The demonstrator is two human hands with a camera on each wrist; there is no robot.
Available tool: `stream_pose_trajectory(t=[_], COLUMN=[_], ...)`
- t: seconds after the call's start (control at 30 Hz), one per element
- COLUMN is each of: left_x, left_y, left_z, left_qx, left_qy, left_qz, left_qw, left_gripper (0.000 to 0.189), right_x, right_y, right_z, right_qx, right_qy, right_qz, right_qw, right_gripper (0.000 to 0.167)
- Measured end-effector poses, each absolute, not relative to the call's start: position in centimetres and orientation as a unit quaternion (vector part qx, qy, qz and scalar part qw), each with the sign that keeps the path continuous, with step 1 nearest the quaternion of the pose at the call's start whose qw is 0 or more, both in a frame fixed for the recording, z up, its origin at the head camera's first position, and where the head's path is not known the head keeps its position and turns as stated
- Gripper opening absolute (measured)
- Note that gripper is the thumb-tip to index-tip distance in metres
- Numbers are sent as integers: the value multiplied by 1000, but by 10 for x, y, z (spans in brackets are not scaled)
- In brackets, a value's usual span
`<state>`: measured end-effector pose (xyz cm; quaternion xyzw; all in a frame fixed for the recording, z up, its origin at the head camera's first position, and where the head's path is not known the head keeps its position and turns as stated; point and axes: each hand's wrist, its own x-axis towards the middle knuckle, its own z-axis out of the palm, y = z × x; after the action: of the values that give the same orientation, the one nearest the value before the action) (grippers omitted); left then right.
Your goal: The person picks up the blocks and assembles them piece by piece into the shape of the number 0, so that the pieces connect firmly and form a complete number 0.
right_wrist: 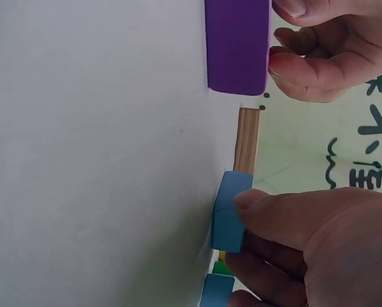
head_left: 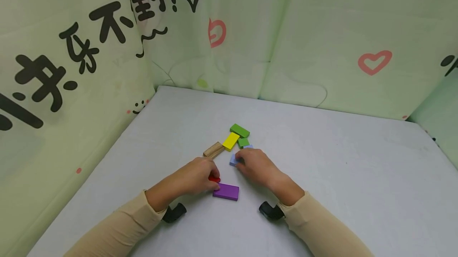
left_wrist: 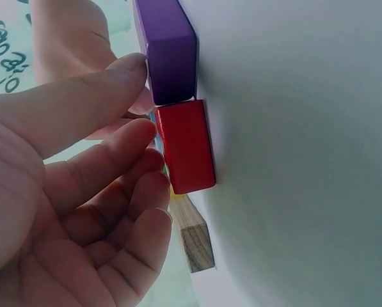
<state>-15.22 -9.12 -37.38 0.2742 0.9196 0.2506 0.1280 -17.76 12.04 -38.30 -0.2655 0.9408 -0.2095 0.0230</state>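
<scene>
My left hand rests its thumb on the left end of a purple block. In the left wrist view, its other fingertips touch the upper side of a red block, which lies end to end with the purple one. The fingers mostly cover the red block in the head view. My right hand pinches a light blue block between thumb and fingers, low over the table. Close behind it, partly hidden by the hand, lies a second blue block.
Beyond the hands, a wooden block, a yellow block, a small green block and a longer green block form a bent row on the white table. A printed curtain stands along the back and sides.
</scene>
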Motion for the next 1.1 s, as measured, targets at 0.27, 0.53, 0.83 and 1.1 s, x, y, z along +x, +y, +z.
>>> stream_pose_trajectory(t=[0.27, 0.53, 0.83, 1.1], left_x=[-151, -151, -152, -152], left_y=[-91, -91, -90, -91], left_z=[-373, -372, -373, -373], left_qx=[270, 270, 262, 267], left_qy=[919, 920, 922, 922], left_qz=[255, 252, 248, 246], left_qw=[133, 132, 139, 136], left_gripper=[17, 16, 17, 17], right_x=[-176, -174, -174, -173], right_y=[121, 124, 127, 131], right_z=[-382, -380, -382, -382], right_qx=[-260, -273, -281, -297], right_qy=[942, 940, 938, 930], right_qz=[-207, -199, -199, -209], right_qw=[38, 47, 50, 53], right_gripper=[23, 29, 28, 31])
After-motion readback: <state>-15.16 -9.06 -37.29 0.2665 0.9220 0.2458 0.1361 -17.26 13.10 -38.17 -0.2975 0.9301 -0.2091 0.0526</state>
